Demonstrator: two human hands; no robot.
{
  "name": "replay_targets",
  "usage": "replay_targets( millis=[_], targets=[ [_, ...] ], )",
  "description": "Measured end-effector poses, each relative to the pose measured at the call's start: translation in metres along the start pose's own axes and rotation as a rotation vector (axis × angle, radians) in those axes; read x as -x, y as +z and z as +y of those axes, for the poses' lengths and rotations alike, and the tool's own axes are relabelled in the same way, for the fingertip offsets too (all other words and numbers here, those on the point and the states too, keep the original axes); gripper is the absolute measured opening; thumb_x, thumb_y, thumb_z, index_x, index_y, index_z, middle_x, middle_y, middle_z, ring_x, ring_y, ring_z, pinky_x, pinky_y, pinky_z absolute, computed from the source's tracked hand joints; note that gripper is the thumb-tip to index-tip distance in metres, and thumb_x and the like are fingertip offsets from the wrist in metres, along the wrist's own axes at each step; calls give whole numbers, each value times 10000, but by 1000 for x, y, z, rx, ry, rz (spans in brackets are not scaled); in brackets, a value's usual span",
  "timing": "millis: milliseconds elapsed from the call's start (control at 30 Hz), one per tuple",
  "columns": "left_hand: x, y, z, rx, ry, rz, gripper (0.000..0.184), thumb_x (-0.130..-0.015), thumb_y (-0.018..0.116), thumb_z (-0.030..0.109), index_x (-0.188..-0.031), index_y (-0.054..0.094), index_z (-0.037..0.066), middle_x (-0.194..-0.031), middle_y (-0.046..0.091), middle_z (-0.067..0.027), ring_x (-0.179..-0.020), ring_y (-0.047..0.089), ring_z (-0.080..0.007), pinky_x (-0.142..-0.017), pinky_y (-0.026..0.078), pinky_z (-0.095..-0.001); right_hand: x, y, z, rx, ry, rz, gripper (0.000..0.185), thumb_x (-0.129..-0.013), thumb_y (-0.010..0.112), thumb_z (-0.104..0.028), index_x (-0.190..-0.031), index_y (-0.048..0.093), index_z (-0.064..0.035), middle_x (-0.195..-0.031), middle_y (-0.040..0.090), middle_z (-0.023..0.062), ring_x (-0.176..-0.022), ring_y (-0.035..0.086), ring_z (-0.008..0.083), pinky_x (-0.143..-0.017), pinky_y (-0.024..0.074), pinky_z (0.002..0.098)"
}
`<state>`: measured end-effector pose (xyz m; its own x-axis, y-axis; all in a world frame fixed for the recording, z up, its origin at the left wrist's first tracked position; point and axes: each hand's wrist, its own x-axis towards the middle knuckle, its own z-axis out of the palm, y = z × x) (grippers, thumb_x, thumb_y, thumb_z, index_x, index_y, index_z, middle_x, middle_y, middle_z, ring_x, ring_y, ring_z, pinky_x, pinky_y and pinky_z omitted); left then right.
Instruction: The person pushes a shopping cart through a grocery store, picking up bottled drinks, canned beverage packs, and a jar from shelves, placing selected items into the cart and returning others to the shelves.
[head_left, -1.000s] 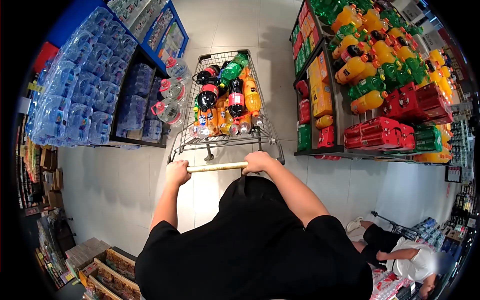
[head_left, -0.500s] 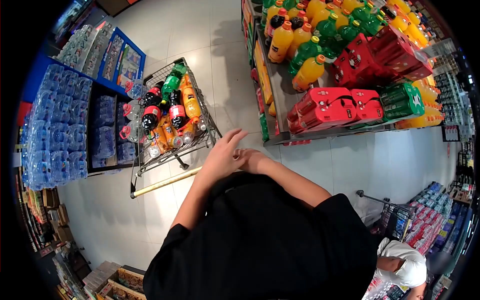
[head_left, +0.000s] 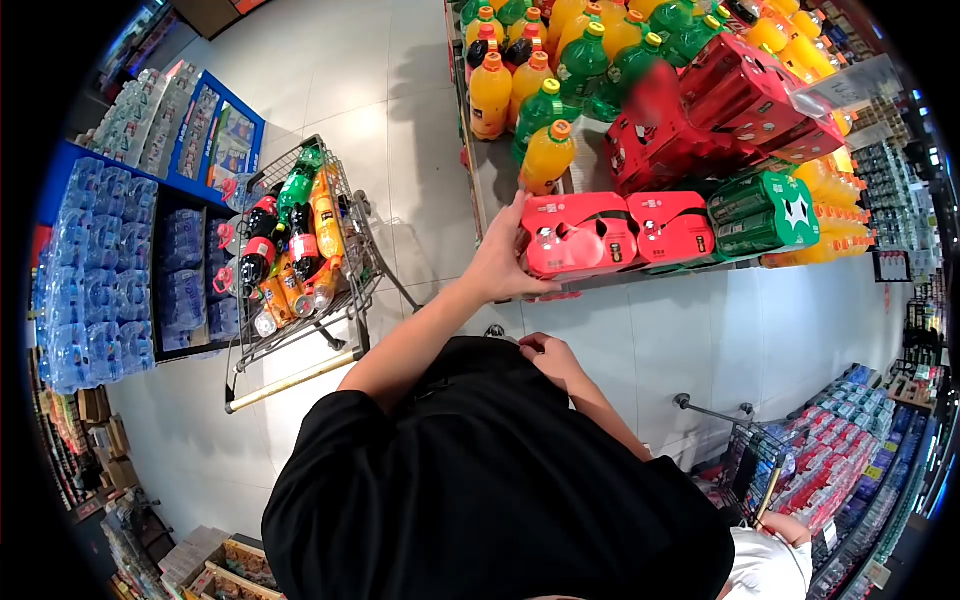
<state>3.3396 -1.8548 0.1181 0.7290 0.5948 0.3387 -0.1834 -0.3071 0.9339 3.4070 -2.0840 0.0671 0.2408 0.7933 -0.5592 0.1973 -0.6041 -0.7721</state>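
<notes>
- Clear bottled-water packs (head_left: pixel 90 270), stacked in rows at the left.
- A blue display frame (head_left: pixel 254 150), far left, beyond the water.
- Upright bottles of orange drink (head_left: pixel 490 95) and green bottles (head_left: pixel 583 68) on the far part of the display.
- A green can pack (head_left: pixel 765 218) at the right.
- A person in white (head_left: pixel 770 570), near right, beside a dark mesh cart (head_left: pixel 745 465).
- Stacked drink packs (head_left: pixel 825 465) right of that cart.
- Wooden crates (head_left: pixel 232 580), near left.
</notes>
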Motion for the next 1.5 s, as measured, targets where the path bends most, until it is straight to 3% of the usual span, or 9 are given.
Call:
replay_targets(
  millis=[167, 333, 567, 767, 800, 967, 1133, 1267, 1500],
  targets=[
    [-9, -6, 27, -205, 97, -15, 1479, -657, 1043, 206, -1739, 46, 52, -1624, 431, -188, -1476, 484, -314, -1236, 395, -464, -13, -32, 1, 29, -87, 65, 320, -997, 709, -202, -1252, 746, -13, -1130, 802, 156, -1019, 768, 271, -950, 573, 360],
    [-18, 3, 34, 58, -30, 136, 1393, -634, 988, 159, -1741, 146, 71, -1502, 499, -150, -1419, 528, -298, -1209, 421, -431, -39, -52, 22, -395, -142, 83, 213, -1030, 654, -51, -1210, 724, 39, -1029, 776, 87, -950, 730, 159, -882, 572, 303],
    [-26, -9, 46, 488, -286, 346, 1293, -754, 919, 104, -1746, 89, 94, -1614, 451, -147, -1440, 510, -275, -1237, 387, -437, -45, -60, 7, -594, -53, 83, 211, -1025, 643, -59, -1201, 718, 32, -1052, 784, 130, -926, 763, 240, -865, 604, 338],
    [20, -47, 80, 748, -490, 502, 1197, -819, 824, 181, -1747, 70, 124, -1594, 458, -174, -1441, 517, -310, -1208, 435, -474, -29, -64, -11, -1359, -88, -464, 418, -1043, 603, -325, -1216, 710, 40, -1153, 776, 204, -1066, 753, 321, -1013, 584, 468],
    [31, -55, 94, 815, -509, 489, 1174, -847, 792, 231, -1747, 46, 123, -1601, 440, -183, -1453, 510, -328, -1197, 454, -506, -46, -59, 11, -1285, -177, -630, 627, -1051, 574, -504, -1388, 639, 21, -1400, 690, 211, -1288, 668, 344, -1135, 505, 520],
    [97, -90, 145, 878, -554, 580, 1155, -863, 768, 218, -1749, 35, 108, -1601, 445, -185, -1428, 527, -311, -1215, 432, -483, -28, -41, -93, -1157, -198, -463, 1001, -1048, 448, -752, -1698, 250, -17, -1738, 359, 148, -1579, 386, 345, -1255, 381, 531],
    [150, -113, 155, 592, -544, 684, 1188, -834, 817, 157, -1724, 46, 0, -1583, 454, -198, -1440, 500, -277, -1242, 362, -416, -42, -3, -162, -682, -396, -541, 1142, -885, 830, -608, -1715, 241, -89, -1666, 419, 88, -1547, 386, 260, -1277, 312, 437],
    [183, -128, 162, 559, -611, 764, 1208, -864, 827, 195, -1708, -2, -48, -1645, 371, -207, -1511, 418, -275, -1278, 293, -413, -47, 36, -150, -756, -179, -616, 761, -1020, 681, -324, -1662, 336, -109, -1590, 497, 109, -1462, 486, 249, -1223, 399, 410],
    [228, -167, 169, 573, -567, 901, 1141, -948, 792, 264, -1706, -3, -44, -1640, 373, -202, -1495, 427, -264, -1257, 336, -400, -56, 97, -201, -764, -113, -754, 662, -1044, 607, -337, -1613, 386, -83, -1496, 567, 136, -1342, 596, 254, -1136, 498, 404]
  ],
)
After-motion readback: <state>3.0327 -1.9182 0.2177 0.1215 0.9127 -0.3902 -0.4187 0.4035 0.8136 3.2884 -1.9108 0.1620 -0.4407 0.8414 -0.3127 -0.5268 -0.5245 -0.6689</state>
